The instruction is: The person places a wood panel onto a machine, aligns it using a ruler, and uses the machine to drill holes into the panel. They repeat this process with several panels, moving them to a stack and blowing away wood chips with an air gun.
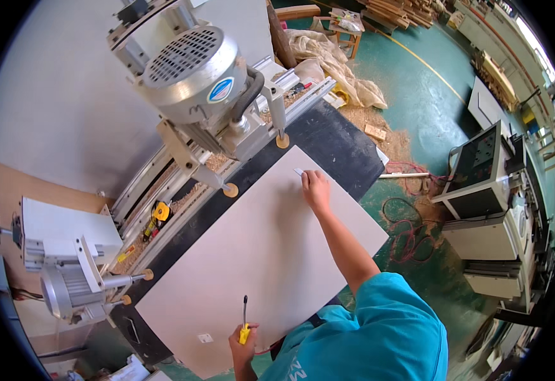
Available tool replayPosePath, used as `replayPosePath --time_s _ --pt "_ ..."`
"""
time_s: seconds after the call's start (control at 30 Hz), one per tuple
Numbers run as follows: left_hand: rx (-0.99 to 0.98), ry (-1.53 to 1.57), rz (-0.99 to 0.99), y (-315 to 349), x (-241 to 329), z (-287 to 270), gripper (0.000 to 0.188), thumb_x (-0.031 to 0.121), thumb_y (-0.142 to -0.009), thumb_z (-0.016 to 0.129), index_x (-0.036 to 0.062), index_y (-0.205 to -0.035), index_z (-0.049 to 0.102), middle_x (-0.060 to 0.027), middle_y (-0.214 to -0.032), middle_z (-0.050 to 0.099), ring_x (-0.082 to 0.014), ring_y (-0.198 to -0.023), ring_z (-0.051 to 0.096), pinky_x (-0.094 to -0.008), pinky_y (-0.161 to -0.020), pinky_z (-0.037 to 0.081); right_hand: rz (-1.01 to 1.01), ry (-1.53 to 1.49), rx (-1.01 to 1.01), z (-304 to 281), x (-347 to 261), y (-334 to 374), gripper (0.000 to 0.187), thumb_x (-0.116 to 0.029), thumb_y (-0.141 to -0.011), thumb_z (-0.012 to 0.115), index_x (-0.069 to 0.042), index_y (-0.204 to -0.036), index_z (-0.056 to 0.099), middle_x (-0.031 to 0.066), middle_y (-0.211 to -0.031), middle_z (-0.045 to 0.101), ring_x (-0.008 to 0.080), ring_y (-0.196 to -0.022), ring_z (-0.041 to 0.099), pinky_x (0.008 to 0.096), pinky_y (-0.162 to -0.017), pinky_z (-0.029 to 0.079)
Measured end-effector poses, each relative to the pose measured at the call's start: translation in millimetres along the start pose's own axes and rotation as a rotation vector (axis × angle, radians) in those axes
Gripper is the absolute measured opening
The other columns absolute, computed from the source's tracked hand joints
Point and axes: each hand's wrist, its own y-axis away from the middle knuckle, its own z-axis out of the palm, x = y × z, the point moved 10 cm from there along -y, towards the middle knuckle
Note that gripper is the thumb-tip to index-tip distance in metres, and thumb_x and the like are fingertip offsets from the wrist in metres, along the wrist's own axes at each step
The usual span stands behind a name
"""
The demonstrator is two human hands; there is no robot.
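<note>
A large pale board [258,254] lies flat on a black machine table [334,143]. My left hand [242,346] is at the board's near edge, gripping a yellow-handled screwdriver [244,317] whose dark shaft points away from me over the board. My right hand [316,188] reaches across to the board's far corner. Its fingertips are closed on a small white piece [298,171] resting on the board. A second small white piece [206,338] lies on the board near my left hand.
A grey motor head [192,73] with round-tipped clamp pins [230,190] overhangs the board's far edge. A second motor unit [68,286] sits at left. A yellow tape measure [159,213] lies in the sawdust-filled rail. A control cabinet [481,171], red cables and sawdust are at right.
</note>
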Motion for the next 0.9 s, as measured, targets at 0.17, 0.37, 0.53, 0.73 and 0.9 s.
replayPosePath --time_s 0.17,0.37,0.53,0.73,0.9 --pt "-0.011 -0.085 -0.018 1 11 5 0.012 0.013 -0.088 0.066 0.0042 -0.097 0.07 0.0021 -0.067 0.057 -0.0046 -0.055 0.05 -0.0203 -0.051 0.042 -0.032 0.129 0.022 41 7 -63 0.014 -0.015 -0.086 0.06 -0.012 -0.095 0.07 0.0091 -0.091 0.063 0.0281 -0.095 0.06 0.0404 -0.084 0.043" --pt "-0.001 -0.08 -0.019 4 22 -4 0.012 0.011 -0.088 0.066 0.003 -0.096 0.067 -0.0072 -0.096 0.072 -0.0054 -0.06 0.055 -0.0208 -0.054 0.046 -0.035 0.248 0.244 40 -3 -79 0.022 -0.024 -0.084 0.064 -0.012 -0.101 0.069 0.0061 -0.099 0.063 0.0255 -0.104 0.057 0.042 -0.085 0.043" --pt "0.038 -0.031 0.019 5 21 -22 0.011 0.011 -0.087 0.066 0.0027 -0.095 0.066 -0.0081 -0.096 0.072 -0.0052 -0.059 0.055 -0.0207 -0.053 0.046 0.074 0.297 -0.023 52 46 -99 0.018 -0.029 -0.084 0.065 -0.014 -0.086 0.074 0.0054 -0.098 0.066 0.0264 -0.101 0.061 0.0428 -0.081 0.047" --pt "0.09 -0.02 -0.057 15 -4 -23 0.011 0.012 -0.088 0.066 0.0027 -0.095 0.066 -0.0087 -0.097 0.072 -0.0059 -0.059 0.056 -0.0211 -0.052 0.047 0.043 -0.075 -0.073 49 50 -104 0.02 -0.025 -0.082 0.067 -0.007 -0.084 0.074 0.0117 -0.087 0.069 0.0339 -0.089 0.066 0.0441 -0.078 0.052" --pt "0.093 -0.035 -0.064 18 -5 -13 0.011 0.012 -0.088 0.065 0.003 -0.094 0.066 -0.0089 -0.097 0.072 -0.0065 -0.059 0.056 -0.0212 -0.052 0.047 0.09 0.012 -0.046 46 50 -122 0.013 -0.02 -0.077 0.067 -0.01 -0.081 0.074 0.0111 -0.088 0.069 0.0322 -0.09 0.066 0.0427 -0.079 0.054"
